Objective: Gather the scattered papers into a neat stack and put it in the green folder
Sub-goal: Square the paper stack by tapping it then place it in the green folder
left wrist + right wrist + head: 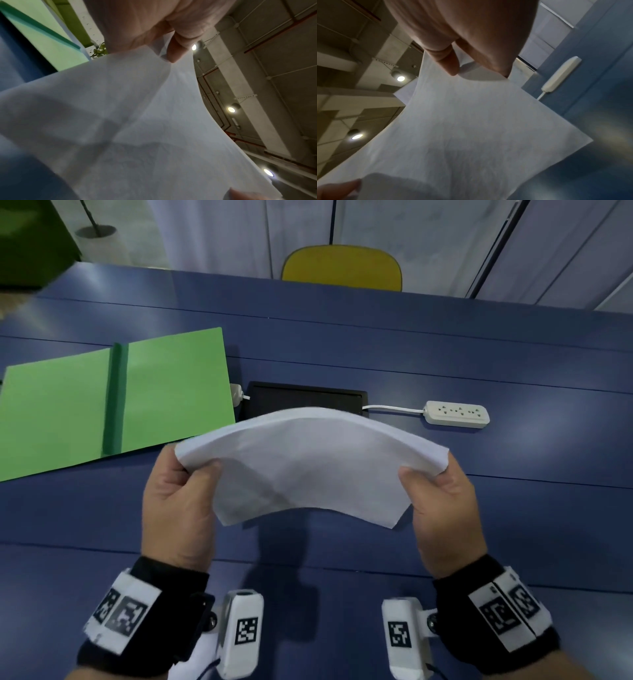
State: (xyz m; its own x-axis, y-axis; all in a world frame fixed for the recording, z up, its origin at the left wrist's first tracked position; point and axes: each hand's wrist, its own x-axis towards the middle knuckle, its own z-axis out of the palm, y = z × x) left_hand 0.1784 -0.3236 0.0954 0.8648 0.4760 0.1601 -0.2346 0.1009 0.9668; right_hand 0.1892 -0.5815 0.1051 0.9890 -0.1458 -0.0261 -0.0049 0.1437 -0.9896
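Note:
A stack of white papers [308, 463] arches upward in the air above the blue table [342, 542], held at both ends. My left hand [185, 474] pinches its left edge, thumb on top. My right hand [435, 477] pinches the right edge the same way. The wrist views show the papers [120, 121] [462, 128] from close by, with a thumb [178, 50] [448, 62] pressed on each edge. The green folder [116, 398] lies open and flat on the table to the left, beyond my left hand, with nothing inside it.
A black cable hatch [305, 397] sits in the table behind the papers. A white power strip [457, 414] [559, 75] with its cord lies to the right. A yellow chair [342, 268] stands at the far edge.

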